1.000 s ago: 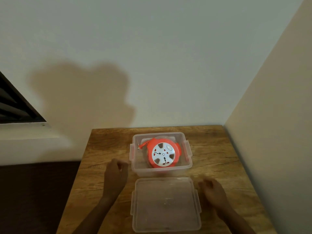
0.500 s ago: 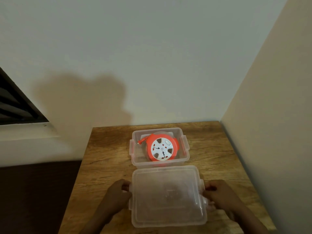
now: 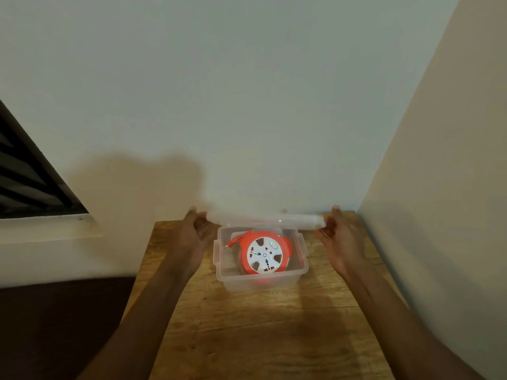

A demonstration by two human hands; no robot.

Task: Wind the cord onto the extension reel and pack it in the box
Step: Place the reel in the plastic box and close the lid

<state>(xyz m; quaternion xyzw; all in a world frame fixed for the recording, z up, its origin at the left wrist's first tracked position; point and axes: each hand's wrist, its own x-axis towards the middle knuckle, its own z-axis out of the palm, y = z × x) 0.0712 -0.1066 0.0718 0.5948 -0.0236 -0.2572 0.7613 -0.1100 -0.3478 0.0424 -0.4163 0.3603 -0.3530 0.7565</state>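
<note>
An orange extension reel (image 3: 264, 252) with a white socket face lies inside a clear plastic box (image 3: 301, 270) on the wooden table (image 3: 260, 338). Its orange plug tip (image 3: 230, 243) pokes out at the reel's left. The clear lid (image 3: 263, 218) hangs in the air above the box's far edge, seen nearly edge-on. My left hand (image 3: 196, 231) grips the lid's left end and my right hand (image 3: 338, 231) grips its right end. The lid does not touch the box rim as far as I can see.
A white wall stands right behind the table and a beige wall (image 3: 439, 215) runs along its right side. A dark louvred window (image 3: 27, 182) is at the left. A dark floor lies left of the table.
Both hands took the lid by its ends from the table in front of the box, lifted it and carried it forward over the box. The reel and box stayed put.
</note>
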